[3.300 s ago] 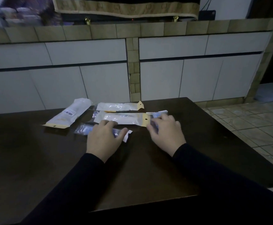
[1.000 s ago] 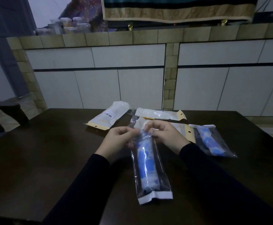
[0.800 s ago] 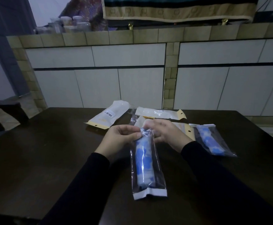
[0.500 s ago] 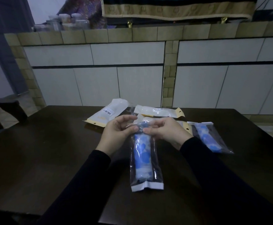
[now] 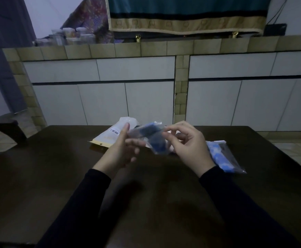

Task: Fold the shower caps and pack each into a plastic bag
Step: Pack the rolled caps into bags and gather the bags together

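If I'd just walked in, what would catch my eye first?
Two hands raised over the dark wooden table, left hand and right hand, with a clear plastic bag holding a blue folded shower cap between them. Right of them a second clear bagged blue cap lies flat.
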`<state>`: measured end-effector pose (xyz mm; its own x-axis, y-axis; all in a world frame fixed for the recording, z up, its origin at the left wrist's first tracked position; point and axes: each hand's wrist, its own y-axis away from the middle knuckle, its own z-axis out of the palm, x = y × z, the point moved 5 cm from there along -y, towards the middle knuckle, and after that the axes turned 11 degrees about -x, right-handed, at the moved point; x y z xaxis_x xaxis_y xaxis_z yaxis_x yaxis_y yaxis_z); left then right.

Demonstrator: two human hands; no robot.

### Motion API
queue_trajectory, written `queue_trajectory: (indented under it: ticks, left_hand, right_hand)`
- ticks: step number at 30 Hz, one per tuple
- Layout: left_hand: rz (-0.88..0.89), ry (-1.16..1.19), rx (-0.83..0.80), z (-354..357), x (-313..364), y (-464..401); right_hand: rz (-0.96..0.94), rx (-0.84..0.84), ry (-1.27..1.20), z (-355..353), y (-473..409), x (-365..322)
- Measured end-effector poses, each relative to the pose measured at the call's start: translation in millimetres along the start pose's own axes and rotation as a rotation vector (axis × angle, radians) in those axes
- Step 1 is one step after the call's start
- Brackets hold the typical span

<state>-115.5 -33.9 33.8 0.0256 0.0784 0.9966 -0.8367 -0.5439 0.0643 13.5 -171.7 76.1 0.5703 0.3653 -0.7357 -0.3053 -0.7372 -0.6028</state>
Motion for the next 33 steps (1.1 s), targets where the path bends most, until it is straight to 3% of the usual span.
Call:
queue_trajectory:
  ticks: [2, 5, 7, 12, 16, 19, 21, 24, 26, 28, 33]
  left_hand:
    - [-0.132, 0.005, -0.098, 4.3, -4.4, 0.9]
    - [-0.064, 0.166, -0.188, 8.6, -5.0, 0.5]
    - [0.061, 0.228, -0.183, 6.7, -5.2, -2.7]
    - [0.158, 0.141, -0.041, 6.4, -16.5, -7.9]
    - [0.127, 0.12, -0.063, 18.0, -21.3, -16.1]
    - [0.101, -0.04, -0.06, 23.9, -25.7, -31.1]
    - [0.17, -0.179, 0.037, 26.6, -23.7, -46.7]
    - [0.345, -0.689, 0.21, 35.6, -15.6, -70.5]
    - [0.399, -1.087, 0.166, 51.1, -20.4, -88.4]
    - [0.356, -1.327, 0.07, 67.3, -29.6, -101.8]
    - [0.257, -1.491, 0.064, 77.2, -34.2, -112.6]
  right_hand:
    - [-0.1, 0.008, 0.124, 0.1, 1.8, -4.8]
    - [-0.139, -0.052, 0.203, 2.8, 5.3, 3.0]
    - [-0.034, -0.091, 0.115, 2.3, 5.3, 18.4]
    - [0.581, -0.145, -0.295, 4.6, 7.9, 53.9]
    - [0.618, -0.197, -0.192, 2.8, 11.7, 62.2]
    - [0.614, -0.126, -0.069, -13.1, 9.8, 64.7]
    - [0.616, -0.06, 0.014, -29.3, 9.0, 67.6]
    - [0.662, 0.042, 0.14, -60.1, 12.7, 73.9]
    - [0.713, 0.062, 0.214, -76.5, 18.3, 75.1]
    - [0.754, 0.073, 0.219, -87.3, 23.9, 78.1]
    - [0.826, 0.037, 0.272, -99.3, 30.0, 85.7]
